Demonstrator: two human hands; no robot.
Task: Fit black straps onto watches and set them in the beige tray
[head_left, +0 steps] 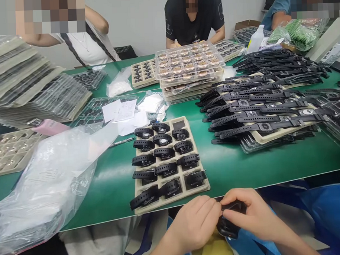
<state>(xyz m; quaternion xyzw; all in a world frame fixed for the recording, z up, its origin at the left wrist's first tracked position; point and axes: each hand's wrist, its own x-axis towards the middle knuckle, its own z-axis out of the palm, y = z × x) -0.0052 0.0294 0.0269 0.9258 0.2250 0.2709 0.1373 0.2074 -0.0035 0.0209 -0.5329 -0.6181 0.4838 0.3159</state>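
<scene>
Just in front of the table's edge, over the lap, my right hand is closed round a black smartwatch. My left hand pinches at the watch's near-left side, its fingers pressed together and meeting the right fingertips. The hands hide most of the strap, so how it is fastened cannot be seen. Beyond them on the table lies a beige compartment tray of black watches with looped straps. One compartment at its far right corner shows only a dark base.
Stacked trays of flat watches lie at the right. Behind the near tray are clear trays of round parts. Plastic sheeting, a pink bottle and tall tray stacks occupy the left. Co-workers sit across the green table.
</scene>
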